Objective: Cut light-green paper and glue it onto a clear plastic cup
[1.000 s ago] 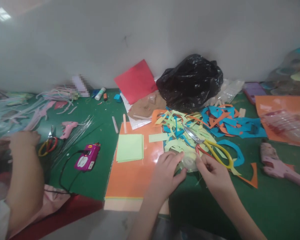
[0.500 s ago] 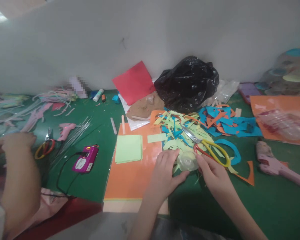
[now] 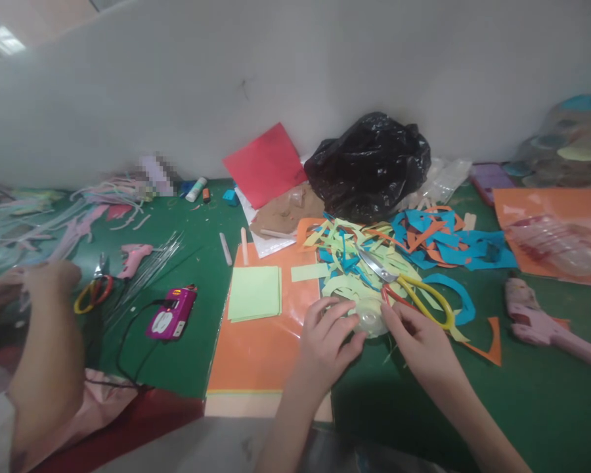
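A clear round plastic piece (image 3: 370,318) with a pale disc in it lies between my hands, over the green table. My left hand (image 3: 331,338) has its fingers curled round the piece's left side. On the other side, my right hand (image 3: 414,332) pinches the piece's right edge. Just beyond are scissors (image 3: 414,289) with yellow and red handles, lying on a heap of cut paper strips (image 3: 364,259). Left of my hands, light green square sheets (image 3: 255,293) rest on an orange sheet (image 3: 256,355).
A black plastic bag (image 3: 369,164) sits behind the strips. At right lies a pink glue gun (image 3: 534,322). Left are a purple device (image 3: 171,314) with a cable, another pink glue gun (image 3: 136,256), more scissors (image 3: 94,292) and another person's arm (image 3: 54,348).
My left hand's fingers have bent more and shifted slightly on the round piece. My right hand has barely moved. The view has shifted slightly.
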`<state>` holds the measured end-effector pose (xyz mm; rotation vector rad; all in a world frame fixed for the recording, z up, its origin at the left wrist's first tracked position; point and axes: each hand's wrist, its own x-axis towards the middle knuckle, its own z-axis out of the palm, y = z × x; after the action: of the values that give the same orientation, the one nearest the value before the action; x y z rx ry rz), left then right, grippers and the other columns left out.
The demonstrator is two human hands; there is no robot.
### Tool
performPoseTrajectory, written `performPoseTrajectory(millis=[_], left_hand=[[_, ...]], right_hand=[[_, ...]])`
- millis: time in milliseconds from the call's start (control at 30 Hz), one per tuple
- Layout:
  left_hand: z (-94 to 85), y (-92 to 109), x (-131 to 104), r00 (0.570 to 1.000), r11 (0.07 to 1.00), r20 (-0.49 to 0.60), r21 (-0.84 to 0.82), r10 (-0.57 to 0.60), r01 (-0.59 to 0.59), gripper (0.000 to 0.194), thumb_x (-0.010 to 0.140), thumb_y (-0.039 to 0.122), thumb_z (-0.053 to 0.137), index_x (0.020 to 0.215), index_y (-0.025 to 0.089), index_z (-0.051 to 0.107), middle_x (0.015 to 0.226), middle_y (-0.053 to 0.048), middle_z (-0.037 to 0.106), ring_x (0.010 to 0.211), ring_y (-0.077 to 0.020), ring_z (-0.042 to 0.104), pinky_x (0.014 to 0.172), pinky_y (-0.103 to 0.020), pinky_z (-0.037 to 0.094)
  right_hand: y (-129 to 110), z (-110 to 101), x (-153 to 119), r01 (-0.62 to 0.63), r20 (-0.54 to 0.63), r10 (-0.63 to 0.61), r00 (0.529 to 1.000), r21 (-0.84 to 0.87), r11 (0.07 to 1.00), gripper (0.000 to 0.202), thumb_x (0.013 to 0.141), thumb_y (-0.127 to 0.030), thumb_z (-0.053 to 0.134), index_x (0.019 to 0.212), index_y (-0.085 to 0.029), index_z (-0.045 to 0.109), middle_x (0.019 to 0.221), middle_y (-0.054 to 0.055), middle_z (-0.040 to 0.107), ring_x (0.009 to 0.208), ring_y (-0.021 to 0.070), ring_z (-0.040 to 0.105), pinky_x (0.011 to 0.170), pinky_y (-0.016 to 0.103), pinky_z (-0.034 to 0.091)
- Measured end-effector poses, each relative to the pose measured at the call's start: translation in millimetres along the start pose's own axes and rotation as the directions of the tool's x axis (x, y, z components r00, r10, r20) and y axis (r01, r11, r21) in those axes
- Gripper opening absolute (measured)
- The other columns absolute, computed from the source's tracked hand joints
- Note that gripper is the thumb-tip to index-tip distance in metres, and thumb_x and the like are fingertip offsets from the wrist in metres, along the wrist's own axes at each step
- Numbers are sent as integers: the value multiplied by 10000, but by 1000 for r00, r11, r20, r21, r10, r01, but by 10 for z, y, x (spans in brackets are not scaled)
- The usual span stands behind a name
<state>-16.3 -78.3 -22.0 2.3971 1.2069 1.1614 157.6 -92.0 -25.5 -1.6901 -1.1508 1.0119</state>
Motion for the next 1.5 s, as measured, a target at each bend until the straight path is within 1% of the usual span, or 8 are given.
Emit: performPoseTrajectory(millis=[100, 267, 400, 500, 933, 1167, 1333, 1500], left_hand=[[1, 2, 12, 1000, 1000, 5, -3, 2, -2, 137, 915, 197, 645, 1049, 219, 629, 1157, -62, 743, 1095, -213, 612, 954, -404, 548], [5, -9, 23, 1000, 999, -1, -25, 22, -22, 113, 935, 224, 623, 1047, 207, 620, 1127, -87, 747, 961, -196, 677, 845, -380, 566], [9, -12, 14, 1000, 1000, 4, -21, 9, -9, 124, 941, 261, 628, 1051, 202, 621, 1122, -100, 744, 955, -205, 700, 798, -369, 576], [14, -8, 9, 1000, 1000, -10, -19, 17, -17, 125, 932, 250, 646, 1040, 194, 621, 1116, -101, 747, 949, -202, 705, 783, -359, 586], [32, 8, -32, 1000, 1000, -20, -8, -9, 8, 104, 947, 236, 619, 1047, 206, 618, 1127, -95, 743, 971, -199, 719, 813, -357, 614], [58, -1, -30, 999, 1000, -32, 21, 23, -22, 191, 935, 263, 624, 1111, 202, 579, 1136, -125, 723, 1016, -224, 720, 838, -364, 622], [69, -7, -51, 999, 997, -21, 61, 47, -45, 219, 939, 266, 610, 1141, 200, 557, 1161, -135, 700, 1051, -235, 710, 852, -363, 625], [84, -30, -81, 996, 993, -10, 84, 83, -82, 209, 962, 256, 574, 1161, 196, 553, 1174, -137, 690, 1069, -236, 698, 862, -370, 625]], right_hand=[[7, 5, 7, 3, -8, -3, 1000, 12, 1000, 597, 851, -730, 536, 603, -227, 331, 587, -45, 274, 531, 115, 299, 454, 251, 267], [24, 0, 44, 2, 22, -2, 1000, -10, 1000, 579, 866, -704, 516, 604, -232, 307, 592, -44, 267, 534, 115, 289, 463, 254, 262], [55, 2, 68, 30, 21, -29, 999, -18, 999, 567, 886, -667, 509, 601, -234, 279, 595, -48, 245, 536, 112, 273, 470, 250, 262], [52, -7, 74, 25, 35, -24, 999, -14, 1000, 580, 874, -692, 502, 594, -236, 277, 586, -50, 238, 524, 112, 267, 461, 248, 264], [-112, -73, 149, 11, 131, -8, 991, -22, 1000, 621, 792, -778, 502, 570, -241, 283, 575, -44, 269, 542, 123, 293, 485, 254, 299], [-165, -95, 138, 9, 157, -3, 988, -31, 999, 584, 803, -765, 474, 606, -235, 327, 608, -40, 292, 574, 132, 324, 512, 258, 310], [-152, -113, 124, 10, 116, 0, 993, -83, 997, 589, 776, -781, 471, 582, -241, 339, 569, -34, 306, 554, 148, 354, 506, 276, 320], [-55, -176, 39, -11, 17, 15, 1000, -186, 982, 537, 849, -707, 435, 608, -230, 481, 581, -4, 453, 584, 174, 448, 536, 287, 361]])
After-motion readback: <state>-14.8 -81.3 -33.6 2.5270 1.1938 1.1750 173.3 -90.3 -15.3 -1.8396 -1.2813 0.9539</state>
